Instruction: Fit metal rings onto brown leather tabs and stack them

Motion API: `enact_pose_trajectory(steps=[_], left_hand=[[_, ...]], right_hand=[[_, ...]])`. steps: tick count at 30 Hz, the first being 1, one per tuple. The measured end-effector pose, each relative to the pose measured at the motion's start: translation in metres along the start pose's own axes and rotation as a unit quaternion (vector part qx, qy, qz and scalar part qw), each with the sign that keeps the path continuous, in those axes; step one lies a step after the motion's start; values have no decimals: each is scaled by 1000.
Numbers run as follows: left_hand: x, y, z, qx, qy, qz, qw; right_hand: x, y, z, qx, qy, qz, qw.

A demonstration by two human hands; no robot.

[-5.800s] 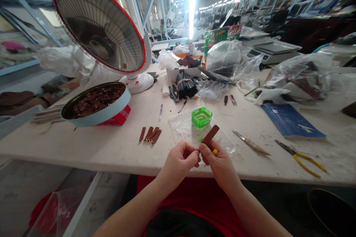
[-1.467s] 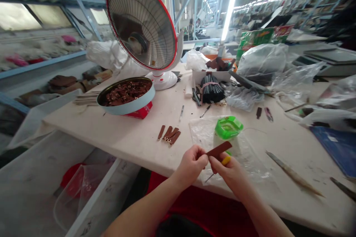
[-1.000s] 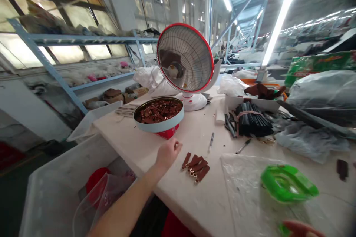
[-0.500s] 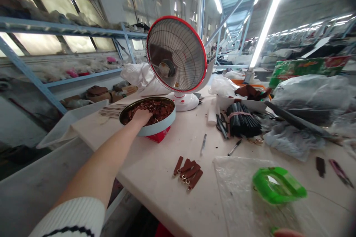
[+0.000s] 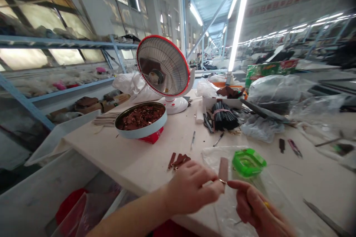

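Observation:
My left hand (image 5: 191, 187) pinches a brown leather tab (image 5: 223, 167) with a metal ring (image 5: 222, 181) at its lower part, the tab standing upright from the fingers. My right hand (image 5: 257, 205) is curled, its index fingertip at the ring. A bit of yellow and a thin metal tip show at the right hand, but the thing in it is mostly hidden. Behind the left hand lies a small group of similar brown tabs (image 5: 179, 159), partly covered. Just beyond the right hand, a green plastic container (image 5: 248, 163) sits on a clear plastic sheet (image 5: 211, 152).
A round tin (image 5: 143, 132) full of brown tabs rests on a red box (image 5: 151, 137) at the left. Behind it stands a red-rimmed heater (image 5: 164, 66). Pens (image 5: 218, 139), banded black strips (image 5: 224, 116), pink-handled snippers (image 5: 294, 148) and a dark blade-like tool (image 5: 328, 216) lie about.
My left hand has come out of the tin and back toward me, now with a tab. My right hand has risen into view to meet it. The camera view has turned right.

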State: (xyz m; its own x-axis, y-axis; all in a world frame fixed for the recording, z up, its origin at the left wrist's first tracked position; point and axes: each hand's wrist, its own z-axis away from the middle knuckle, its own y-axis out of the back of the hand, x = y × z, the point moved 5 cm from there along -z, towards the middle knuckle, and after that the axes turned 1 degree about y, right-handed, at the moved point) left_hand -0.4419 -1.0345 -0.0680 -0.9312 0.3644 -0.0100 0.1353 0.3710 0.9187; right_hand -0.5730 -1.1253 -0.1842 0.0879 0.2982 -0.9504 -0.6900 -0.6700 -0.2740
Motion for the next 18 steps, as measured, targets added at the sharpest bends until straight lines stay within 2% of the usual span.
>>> enact_pose_trajectory(steps=[1,2,3,4,5,6,8,9,10,11,12,14,18], left_hand=[[22,-11,-4,-16,-33,20,999],[37,-21,-8,-21,-39,47,998],[45,-30,-11,-17,-17,87,996],[47,-40,-14,-8,33,147,988],[46,-52,-17,-5,105,229,968],[44,-65,-18,-9,186,328,926],[47,-91,-17,-34,325,517,791],[52,-100,-17,-43,370,581,724],[57,-106,-17,-43,399,620,674],[61,-108,-17,-35,417,640,644],[64,-108,-18,-23,427,646,633],[69,-106,-20,-6,432,641,635],[75,-106,-21,5,427,593,683]], right_hand=[[-4,2,5,11,3,-20,1000],[-7,7,10,27,0,-28,999],[-9,13,14,50,5,-34,998],[-12,20,17,70,19,-40,997],[-13,27,20,88,30,-40,995],[-13,34,23,108,42,-33,993],[-14,44,27,138,56,-4,989],[-14,46,29,148,58,15,987],[-14,46,31,152,59,33,986],[-15,45,33,153,63,49,985],[-16,43,34,151,70,64,984],[-18,40,37,149,83,90,981],[-11,42,43,148,67,95,982]])
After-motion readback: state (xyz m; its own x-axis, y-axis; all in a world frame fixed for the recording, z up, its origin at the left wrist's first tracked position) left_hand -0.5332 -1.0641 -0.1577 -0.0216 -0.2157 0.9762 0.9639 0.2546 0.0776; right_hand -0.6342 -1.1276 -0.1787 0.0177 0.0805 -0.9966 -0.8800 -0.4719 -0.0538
